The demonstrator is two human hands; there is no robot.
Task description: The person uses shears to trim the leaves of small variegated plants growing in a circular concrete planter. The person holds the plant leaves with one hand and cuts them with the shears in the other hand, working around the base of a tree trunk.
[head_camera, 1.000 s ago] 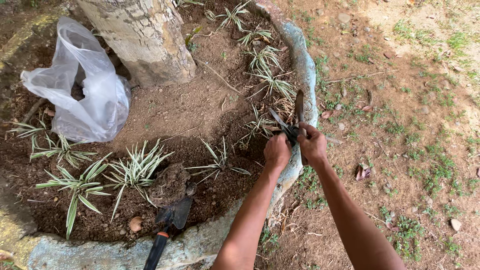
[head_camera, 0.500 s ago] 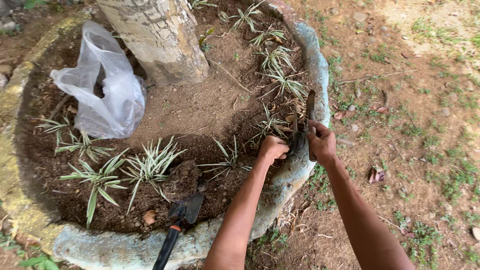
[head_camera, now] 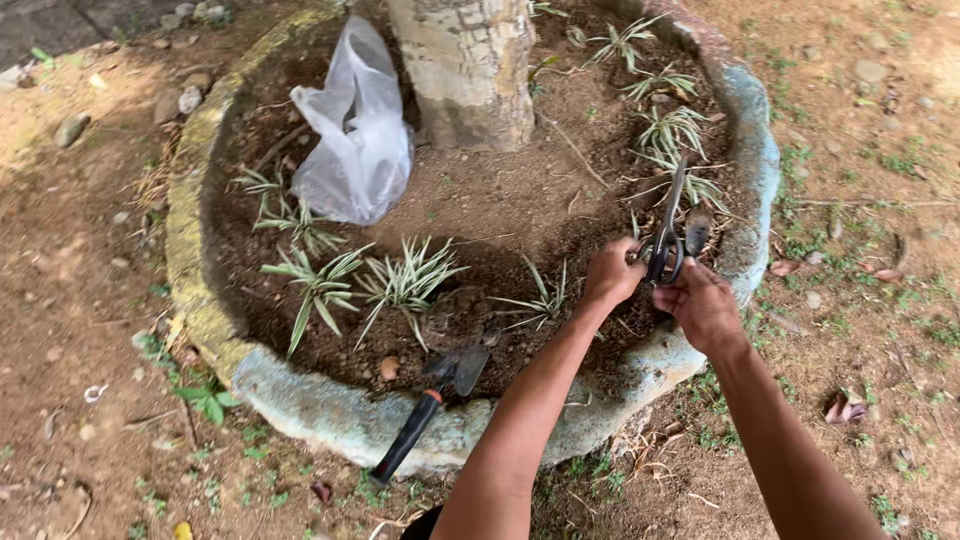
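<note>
My left hand (head_camera: 612,272) and my right hand (head_camera: 702,305) both grip the handles of a pair of dark shears (head_camera: 668,228), its blades pointing up and away over the soil. The blades lie among small striped spider plants (head_camera: 672,132) at the right side of a round stone-edged bed (head_camera: 320,408). More striped plants (head_camera: 405,283) grow in the dark soil left of my hands.
A tree trunk (head_camera: 468,70) rises from the bed's middle, with a crumpled white plastic bag (head_camera: 355,140) beside it. A hand trowel with a black and red handle (head_camera: 425,415) leans over the near rim. Bare dirt with sparse grass surrounds the bed.
The view has swung so the bed sits more to the left. My left hand has joined the right on the shears' handles, and the blades now point up over the plants.
</note>
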